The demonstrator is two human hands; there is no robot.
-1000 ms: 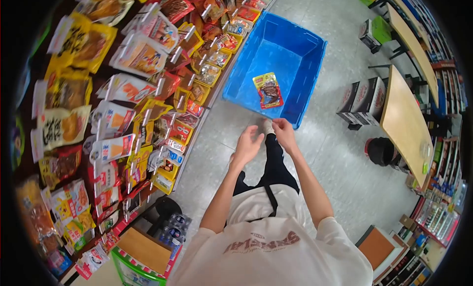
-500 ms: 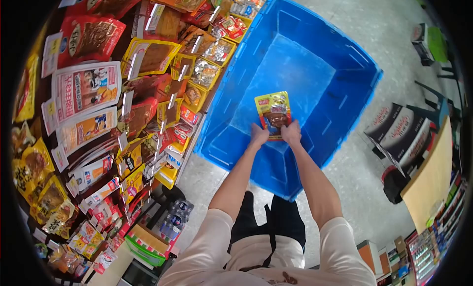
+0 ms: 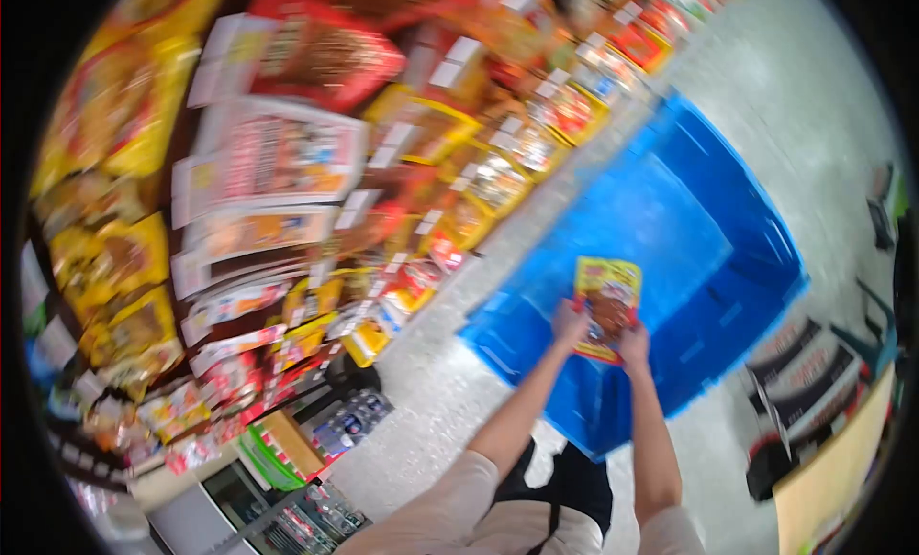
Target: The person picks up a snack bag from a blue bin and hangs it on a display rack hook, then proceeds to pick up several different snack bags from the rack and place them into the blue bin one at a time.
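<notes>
A yellow and red snack pouch (image 3: 609,297) with a brown food picture on its front is held upright between my two hands. My left hand (image 3: 571,323) grips its left edge, and my right hand (image 3: 633,345) has its fingers closed on the lower right edge. Both hands are over the large blue plastic bin (image 3: 704,368), whose floor shows beyond the pouch. Motion blur smears the print on the pouch.
To the left rise store shelves of hanging snack packs, including a white and red pouch (image 3: 292,158) and yellow packs (image 3: 124,258). Black and white cartons (image 3: 804,373) and a wooden board (image 3: 833,478) stand at right. Bottled drinks (image 3: 352,421) sit lower left.
My view has swung toward the shelves, so the bin and hands appear farther right and lower. The pouch stays in both hands, raised closer to me.
</notes>
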